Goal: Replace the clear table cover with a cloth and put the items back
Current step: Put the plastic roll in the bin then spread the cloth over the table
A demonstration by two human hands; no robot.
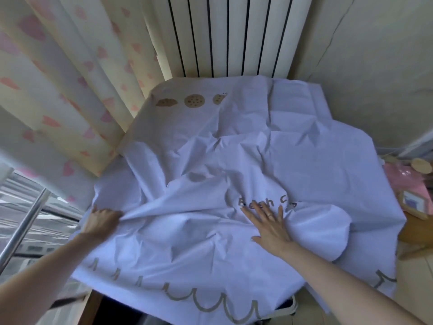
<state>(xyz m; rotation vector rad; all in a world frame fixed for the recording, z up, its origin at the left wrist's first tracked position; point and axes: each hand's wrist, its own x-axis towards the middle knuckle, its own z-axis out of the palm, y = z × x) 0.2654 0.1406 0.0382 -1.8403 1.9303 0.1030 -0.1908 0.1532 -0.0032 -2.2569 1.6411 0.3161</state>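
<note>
The cloth (210, 160), white and heavily creased, lies spread over the bench, covering it from the near edge to the far edge below the radiator (229, 36); the bench top itself is hidden beneath it. The left grip (103, 219), a bare hand, is clamped on the cloth at its left edge, fingers curled round a bunched fold from which taut creases run toward the middle. The right grip (271, 227), also a bare hand, lies flat on the cloth right of centre with its fingers apart and straight, pressing the fabric down; a ring (270, 215) shows on one finger. Its fingertips touch a line of brown lettering (260, 202), part of which is lost in the folds. Just right of this hand a loose flap of the cloth is doubled back on itself in a rounded hump. A row of cookie prints (194, 101) sits at the far left corner, and a tan scalloped border (210, 303) runs along the near hem, which hangs over the bench edge. A cream curtain (70, 66) with pink hearts hangs at the far left, touching the cloth's left side. A metal rail (23, 231) slants at the near left. At the right, beside the cloth, are pink items (407, 181) and a small wooden frame (412, 204).
</note>
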